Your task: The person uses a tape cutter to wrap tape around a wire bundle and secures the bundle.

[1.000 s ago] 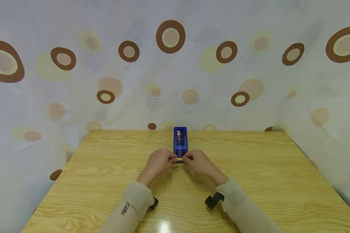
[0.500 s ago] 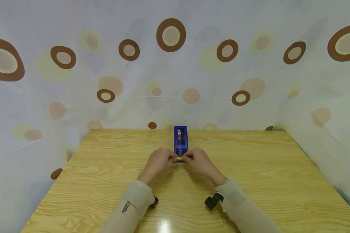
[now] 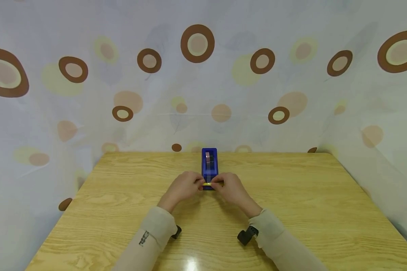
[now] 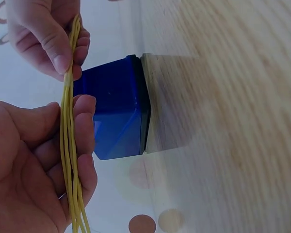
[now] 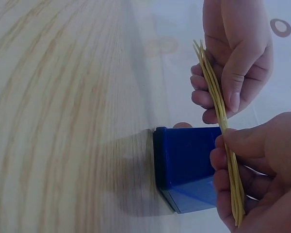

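Note:
A bundle of thin yellow strands, like elastic bands (image 3: 211,184), is stretched between both hands just in front of a blue tape dispenser (image 3: 209,162) on the wooden table (image 3: 291,203). My left hand (image 3: 195,184) pinches the left end between thumb and fingers, and my right hand (image 3: 222,184) pinches the right end. In the left wrist view the yellow strands (image 4: 68,145) run across my left hand (image 4: 34,165) up to my right hand (image 4: 48,39), beside the dispenser (image 4: 116,116). The right wrist view shows the strands (image 5: 223,126), the dispenser (image 5: 189,165), and my right hand (image 5: 262,179).
The dispenser carries a roll of tape (image 3: 208,157) and stands near the table's far edge. A curtain with brown and yellow circles (image 3: 196,75) hangs behind and to both sides. Black wrist cameras (image 3: 245,235) sit at my sleeves.
The hands have drawn slightly apart, so a longer stretch of the yellow strands shows between them. The dispenser has not moved.

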Tool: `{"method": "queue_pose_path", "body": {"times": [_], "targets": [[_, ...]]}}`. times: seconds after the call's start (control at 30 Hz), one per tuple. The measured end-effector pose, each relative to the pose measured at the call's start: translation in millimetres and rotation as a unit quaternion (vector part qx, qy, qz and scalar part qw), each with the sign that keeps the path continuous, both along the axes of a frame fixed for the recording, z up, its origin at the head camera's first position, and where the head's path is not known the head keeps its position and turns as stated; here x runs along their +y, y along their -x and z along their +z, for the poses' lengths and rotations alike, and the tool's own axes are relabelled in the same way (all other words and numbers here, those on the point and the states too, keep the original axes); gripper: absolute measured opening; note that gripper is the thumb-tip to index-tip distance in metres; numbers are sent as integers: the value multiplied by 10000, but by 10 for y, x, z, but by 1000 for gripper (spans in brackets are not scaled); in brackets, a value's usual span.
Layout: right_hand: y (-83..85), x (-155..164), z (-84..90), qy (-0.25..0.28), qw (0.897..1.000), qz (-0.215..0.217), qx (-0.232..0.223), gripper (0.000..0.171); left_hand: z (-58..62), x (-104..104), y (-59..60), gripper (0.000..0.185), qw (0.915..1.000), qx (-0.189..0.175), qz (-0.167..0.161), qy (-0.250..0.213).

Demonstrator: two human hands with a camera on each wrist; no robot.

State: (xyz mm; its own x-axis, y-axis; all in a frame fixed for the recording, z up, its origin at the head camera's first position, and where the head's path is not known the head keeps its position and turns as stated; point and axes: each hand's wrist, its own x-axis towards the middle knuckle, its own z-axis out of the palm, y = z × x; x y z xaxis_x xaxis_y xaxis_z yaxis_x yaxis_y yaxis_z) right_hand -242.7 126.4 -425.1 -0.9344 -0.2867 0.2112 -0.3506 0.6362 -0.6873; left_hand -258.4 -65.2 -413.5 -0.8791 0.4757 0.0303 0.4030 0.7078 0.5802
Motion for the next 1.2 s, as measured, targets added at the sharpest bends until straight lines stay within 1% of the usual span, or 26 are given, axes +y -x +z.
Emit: {"method": "queue_pose_path", "body": {"times": [0.2, 0.33, 0.47, 0.6, 0.8, 0.93, 1.03, 1.2], "targets": [[5, -27, -16, 0, 9999, -76, 110, 5, 9, -26, 19, 23, 9999, -66, -94, 17], [19, -29, -33, -52, 9997, -72, 213, 5, 16, -35, 30, 27, 9997, -141, -134, 165], [22, -29, -28, -59, 9998, -80, 194, 5, 22, -47, 43, 29, 9992, -198, -186, 292], [13, -37, -15, -40, 9999, -125, 107, 4, 8, -59, 59, 28, 9991, -156, -253, 290], [-12, -43, 7, -65, 9999, -149, -15, 3, -31, -53, 82, 26, 9995, 100, -270, 119], [-6, -38, 19, -101, 9999, -45, -74, 6, -30, -40, 78, 25, 9996, 154, -211, 62], [7, -28, 21, -199, 9996, 177, -137, 10, -24, -42, 77, 24, 9996, 192, -176, 95], [19, -16, 43, -234, 9970, 534, -507, 22, -24, -43, 76, 19, 9993, 331, -172, 95]]}}
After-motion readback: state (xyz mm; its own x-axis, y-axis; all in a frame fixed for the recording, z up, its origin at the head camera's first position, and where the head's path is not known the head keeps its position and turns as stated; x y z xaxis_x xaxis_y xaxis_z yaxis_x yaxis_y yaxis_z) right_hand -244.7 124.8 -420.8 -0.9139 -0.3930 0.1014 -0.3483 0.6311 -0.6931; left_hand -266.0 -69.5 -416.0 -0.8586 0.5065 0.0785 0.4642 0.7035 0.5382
